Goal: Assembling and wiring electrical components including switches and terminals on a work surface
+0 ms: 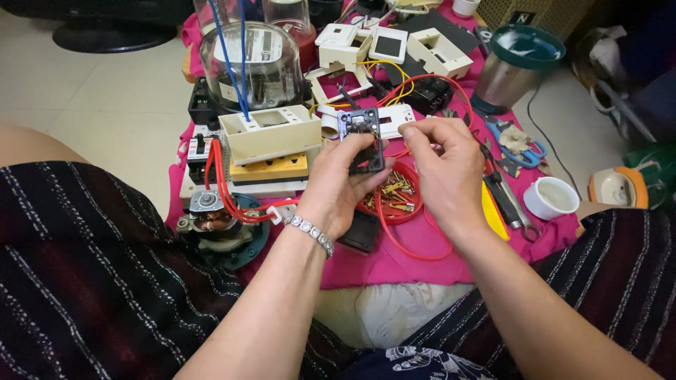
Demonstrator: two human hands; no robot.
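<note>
Switch module (366, 141) upright, clamped in left hand (341, 186), right hand (440, 165) just beside, fingers pinched at its upper right edge.

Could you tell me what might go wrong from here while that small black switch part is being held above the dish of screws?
The left hand holds the black switch part up by its fingers, right above the red dish of screws; a slip could scatter them. The red wire loops loosely under both wrists, so the right hand might snag it. The white cup sits near the cloth's edge and could be knocked.
</note>
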